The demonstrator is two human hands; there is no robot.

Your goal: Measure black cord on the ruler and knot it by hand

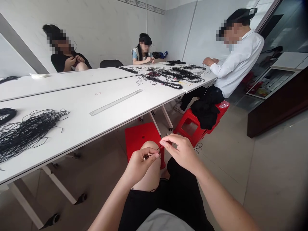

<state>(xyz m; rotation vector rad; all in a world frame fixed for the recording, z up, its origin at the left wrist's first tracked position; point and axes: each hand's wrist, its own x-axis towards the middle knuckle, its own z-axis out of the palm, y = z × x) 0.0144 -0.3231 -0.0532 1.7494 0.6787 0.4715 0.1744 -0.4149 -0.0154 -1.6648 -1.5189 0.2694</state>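
Above my knee, my left hand (142, 162) pinches a thin black cord (158, 149) between thumb and fingertips. Close beside it on the right, my right hand (177, 147) has its thumb and forefinger pinched on the same cord. Only a short piece of cord shows between the two hands, and any knot in it is too small to make out. Some thin dark cord also lies by my lap, under my hands.
A white table (79, 96) on wheels runs along the left, bearing a clear ruler (116, 102), a bundle of black cords (29, 131) and more cord piles (178, 75). Red stools (141, 133) stand by my knee and beyond. Several people sit or stand around the table.
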